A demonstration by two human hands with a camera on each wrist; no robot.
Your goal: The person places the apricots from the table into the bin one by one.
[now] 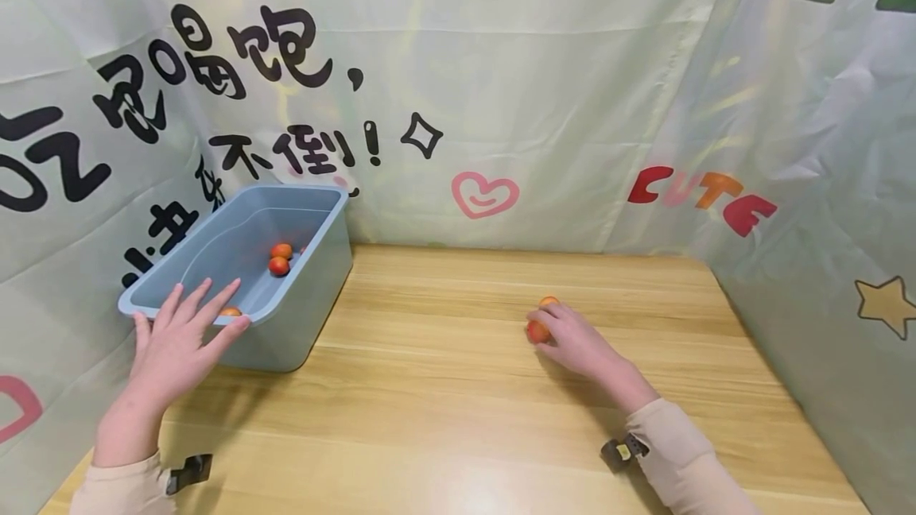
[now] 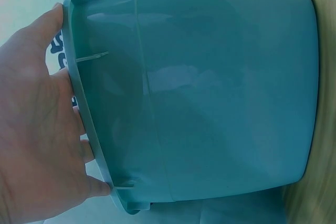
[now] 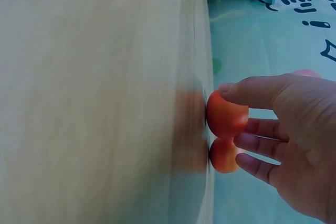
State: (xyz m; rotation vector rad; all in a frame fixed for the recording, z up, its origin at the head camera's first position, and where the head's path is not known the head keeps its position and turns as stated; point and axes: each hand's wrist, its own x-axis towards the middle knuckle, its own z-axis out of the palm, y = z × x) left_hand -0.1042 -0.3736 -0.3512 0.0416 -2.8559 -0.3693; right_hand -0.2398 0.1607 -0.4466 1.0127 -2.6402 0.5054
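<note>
A red tomato sits on the wooden table, with an orange-red tomato right behind it. My right hand is around the red one, thumb on one side and fingers on the other, as the right wrist view shows. There, the fingertips also come close to the second tomato. At the left stands a blue-grey plastic bin with several tomatoes inside, one partly hidden behind the near rim. My left hand rests at that near rim, fingers spread and fairly straight over it.
A printed cloth hangs behind the table and along both sides. The bin stands close to the cloth at the back left. Bare wooden table top lies between the bin and my right hand.
</note>
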